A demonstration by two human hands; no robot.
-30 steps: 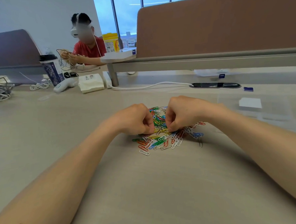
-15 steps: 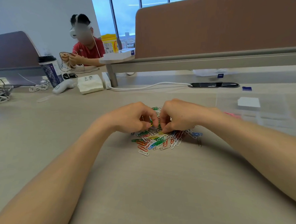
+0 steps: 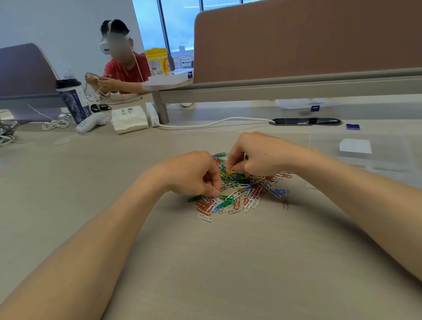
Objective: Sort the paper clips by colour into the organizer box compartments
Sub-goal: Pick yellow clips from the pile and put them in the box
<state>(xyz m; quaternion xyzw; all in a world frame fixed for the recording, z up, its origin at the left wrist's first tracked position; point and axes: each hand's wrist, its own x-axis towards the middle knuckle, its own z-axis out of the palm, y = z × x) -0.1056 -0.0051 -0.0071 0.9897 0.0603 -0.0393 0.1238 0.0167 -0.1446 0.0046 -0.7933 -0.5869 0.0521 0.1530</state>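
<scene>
A heap of paper clips (image 3: 238, 195) in green, white, orange, blue and yellow lies on the beige table in the middle of the head view. My left hand (image 3: 193, 173) sits at the heap's left edge, its curled fingertips down among the clips; what they hold is hidden. My right hand (image 3: 256, 155) hovers over the heap's far side and pinches an orange clip (image 3: 230, 170) between thumb and forefinger. The clear organizer box (image 3: 376, 161) lies flat at the right, nearly see-through, with a white label.
At the back left stand a dark cup (image 3: 73, 101), a white controller (image 3: 90, 122), a white packet (image 3: 129, 119) and cables. A white cable (image 3: 215, 122) runs to a black slot. A person in red sits beyond a brown divider (image 3: 308, 32).
My hands have moved apart. The right hand has risen from the heap with an orange clip pinched in it. The left hand has dropped to the heap's left edge.
</scene>
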